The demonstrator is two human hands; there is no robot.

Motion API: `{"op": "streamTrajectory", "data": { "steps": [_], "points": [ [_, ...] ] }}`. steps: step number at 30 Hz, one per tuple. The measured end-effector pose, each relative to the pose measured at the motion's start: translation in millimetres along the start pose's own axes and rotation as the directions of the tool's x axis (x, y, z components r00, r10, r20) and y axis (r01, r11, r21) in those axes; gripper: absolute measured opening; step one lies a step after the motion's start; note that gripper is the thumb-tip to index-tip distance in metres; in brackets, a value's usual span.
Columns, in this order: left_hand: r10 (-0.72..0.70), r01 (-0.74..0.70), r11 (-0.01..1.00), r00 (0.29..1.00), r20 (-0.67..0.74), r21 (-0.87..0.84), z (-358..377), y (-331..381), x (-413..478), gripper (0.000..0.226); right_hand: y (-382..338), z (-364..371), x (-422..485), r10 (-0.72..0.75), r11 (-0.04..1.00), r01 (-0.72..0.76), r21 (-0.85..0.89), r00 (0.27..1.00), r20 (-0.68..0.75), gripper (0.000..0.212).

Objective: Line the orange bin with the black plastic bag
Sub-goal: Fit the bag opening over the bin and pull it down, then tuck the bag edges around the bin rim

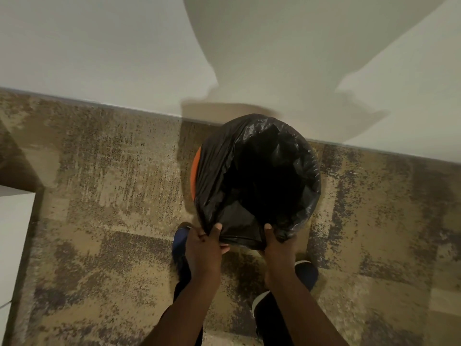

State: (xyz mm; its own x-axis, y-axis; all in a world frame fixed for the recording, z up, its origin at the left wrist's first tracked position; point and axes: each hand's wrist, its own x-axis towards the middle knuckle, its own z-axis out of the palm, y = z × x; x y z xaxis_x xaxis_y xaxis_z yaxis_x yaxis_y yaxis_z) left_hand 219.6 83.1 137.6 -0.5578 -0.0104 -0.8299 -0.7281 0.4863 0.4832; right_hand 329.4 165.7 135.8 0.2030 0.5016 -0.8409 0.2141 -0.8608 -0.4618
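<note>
Both hands grip the near edge of the black plastic bag (259, 181): the left hand (203, 248) pinching its corner, the right hand (277, 243) clutching bunched plastic. The bag's mouth spreads over the orange bin (195, 168), which stands on mottled carpet (112, 196) against the white wall (99, 58).
</note>
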Motion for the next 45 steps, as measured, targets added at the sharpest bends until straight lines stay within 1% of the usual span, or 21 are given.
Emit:
{"op": "streamTrajectory", "data": {
  "steps": [2, 4, 8, 10, 12, 15, 19, 22, 25, 27, 28, 30, 32, 33, 34, 35, 36, 38, 40, 42, 45],
  "points": [
    [-0.021, 0.022, 0.999, 1.0, 0.015, -0.049, -2.6, -2.0, -3.3, 0.006, 8.7, -2.5, -4.7, 0.002, 1.0, -0.003, 0.015, 0.997, 0.071, 0.056],
    [-0.062, 0.065, 0.994, 0.997, 0.042, -0.088, -8.4, -2.3, -3.3, 0.011, 13.5, -2.5, -9.5, -0.008, 0.999, 0.003, 0.039, 0.991, 0.134, 0.048],
    [-0.123, 0.146, 0.975, 0.982, 0.145, -0.166, -23.1, -3.5, 3.7, 0.008, 23.0, 1.6, -11.7, 0.039, 0.997, -0.049, 0.064, 0.988, 0.151, 0.056],
    [-0.113, 0.131, 0.986, 0.981, 0.159, -0.106, -24.7, -4.1, 9.7, 0.01, 27.3, 2.7, -10.5, 0.055, 0.997, -0.064, 0.054, 0.988, 0.148, 0.062],
    [-0.108, 0.114, 0.993, 0.982, 0.158, -0.03, -19.9, -1.1, 17.9, 0.02, 29.6, 1.4, -8.6, 0.075, 0.995, -0.084, 0.05, 0.984, 0.162, 0.066],
    [-0.116, 0.119, 0.993, 0.986, 0.118, -0.017, -11.0, 7.8, 31.9, 0.032, 31.7, -4.6, -0.7, 0.108, 0.992, -0.119, 0.045, 0.974, 0.201, 0.067],
    [-0.05, 0.05, 0.999, 0.998, 0.049, 0.009, -10.3, 24.2, 46.8, 0.03, 36.4, -11.0, 8.2, 0.143, 0.989, -0.149, 0.006, 0.956, 0.256, 0.056],
    [-0.013, 0.013, 1.0, 1.0, 0.011, 0.016, -9.4, 38.3, 59.1, 0.031, 35.8, -10.0, 7.8, 0.15, 0.986, -0.163, 0.02, 0.944, 0.293, 0.058],
    [-0.117, 0.116, 0.993, 0.993, 0.035, 0.009, -5.5, 52.2, 67.5, 0.025, 34.9, -8.6, 6.9, 0.14, 0.989, -0.15, 0.014, 0.949, 0.283, 0.075],
    [-0.173, 0.171, 0.984, 0.984, 0.034, 0.047, -5.7, 60.1, 70.9, 0.023, 34.7, -9.6, 6.4, 0.12, 0.993, -0.122, -0.01, 0.954, 0.276, 0.07],
    [-0.136, 0.135, 0.988, 0.991, -0.003, 0.074, -5.8, 63.8, 73.1, 0.023, 34.8, -10.6, 6.4, 0.114, 0.993, -0.114, -0.016, 0.953, 0.28, 0.067],
    [0.1, -0.09, 0.99, 0.991, -0.093, 0.105, -6.6, 71.7, 75.9, 0.023, 34.1, -11.4, 6.4, 0.107, 0.994, -0.105, -0.024, 0.952, 0.286, 0.062],
    [0.376, -0.367, 0.919, 0.926, -0.038, 0.145, -4.6, 82.2, 72.1, 0.024, 32.2, -10.8, 5.6, 0.109, 0.994, -0.11, -0.012, 0.953, 0.283, 0.058],
    [0.465, -0.463, 0.868, 0.885, 0.029, 0.179, -2.2, 87.3, 69.6, 0.02, 31.8, -10.2, 4.8, 0.11, 0.994, -0.113, -0.003, 0.954, 0.28, 0.056],
    [0.506, -0.51, 0.834, 0.859, 0.077, 0.213, 0.9, 91.7, 69.7, 0.011, 31.8, -9.3, 4.4, 0.11, 0.993, -0.116, 0.005, 0.954, 0.278, 0.054],
    [0.506, -0.51, 0.829, 0.859, 0.083, 0.228, 3.5, 94.4, 73.3, 0.007, 32.3, -9.0, 4.1, 0.11, 0.993, -0.117, 0.01, 0.954, 0.28, 0.053],
    [0.47, -0.47, 0.858, 0.881, 0.054, 0.206, 5.6, 98.2, 78.2, 0.009, 33.1, -8.9, 3.9, 0.111, 0.993, -0.12, 0.013, 0.952, 0.284, 0.053],
    [0.261, -0.26, 0.963, 0.965, 0.0, 0.069, 8.6, 106.0, 93.0, 0.016, 34.0, -9.4, 4.2, 0.112, 0.992, -0.124, 0.024, 0.953, 0.282, 0.054],
    [0.066, -0.066, 0.998, 0.998, 0.023, -0.014, 12.3, 112.3, 104.3, 0.016, 33.8, -8.9, 4.5, 0.109, 0.992, -0.124, 0.033, 0.953, 0.281, 0.063],
    [0.027, -0.029, 0.997, 0.999, 0.02, 0.074, 16.9, 118.2, 112.7, 0.016, 32.8, -7.7, 3.9, 0.112, 0.992, -0.126, 0.032, 0.953, 0.28, 0.075],
    [0.071, -0.066, 0.968, 0.997, -0.012, 0.243, 22.1, 131.2, 125.5, 0.016, 33.2, -7.8, 5.9, 0.12, 0.99, -0.138, 0.041, 0.951, 0.285, 0.079]
  ]
}}
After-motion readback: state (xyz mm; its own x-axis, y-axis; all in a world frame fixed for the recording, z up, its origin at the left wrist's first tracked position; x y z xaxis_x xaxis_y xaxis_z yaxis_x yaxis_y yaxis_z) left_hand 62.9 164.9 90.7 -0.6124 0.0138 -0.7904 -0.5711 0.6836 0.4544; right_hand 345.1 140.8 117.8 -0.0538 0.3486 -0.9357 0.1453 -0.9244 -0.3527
